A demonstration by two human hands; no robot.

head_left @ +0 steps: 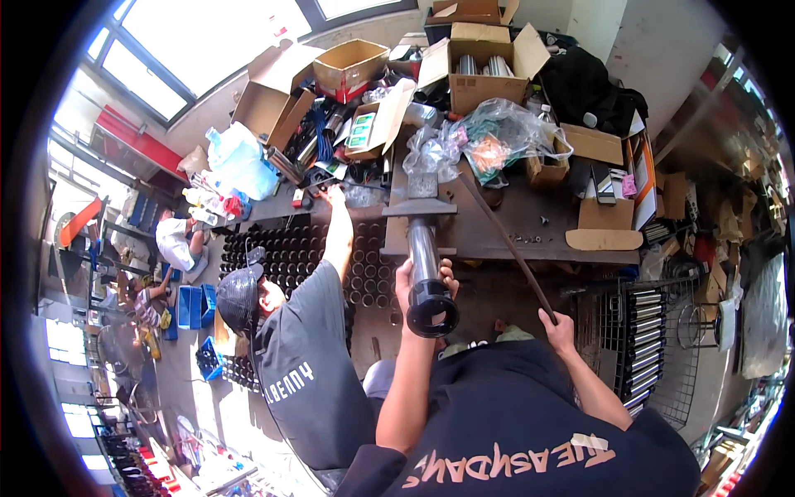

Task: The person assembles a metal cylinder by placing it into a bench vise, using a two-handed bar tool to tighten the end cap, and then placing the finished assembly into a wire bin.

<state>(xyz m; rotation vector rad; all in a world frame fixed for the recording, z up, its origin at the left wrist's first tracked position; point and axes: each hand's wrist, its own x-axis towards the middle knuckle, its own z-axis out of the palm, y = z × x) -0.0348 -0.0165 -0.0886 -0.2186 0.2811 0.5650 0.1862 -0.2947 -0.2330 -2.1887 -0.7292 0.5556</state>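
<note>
My left hand [404,286] is wrapped from below round a shiny metal tube [423,247]. A black ring-shaped end piece [432,309] with an open bore sits on the tube's near end. The tube's far end meets a dark metal vise [421,207] at the bench edge; whether the jaws grip it I cannot tell. Off to the right, my right hand [561,331] is closed round the near end of a long dark bar [507,236]. The bar slants away over the bench, its far end by the plastic bags right of the vise.
A co-worker [306,356] in a cap stands close on my left, one arm over the bench [513,224]. Open cardboard boxes [489,87] and plastic bags [505,137] crowd the bench. Many tubes stand in rows [286,248] beyond the co-worker. A wire cart [646,344] holds tubes at right.
</note>
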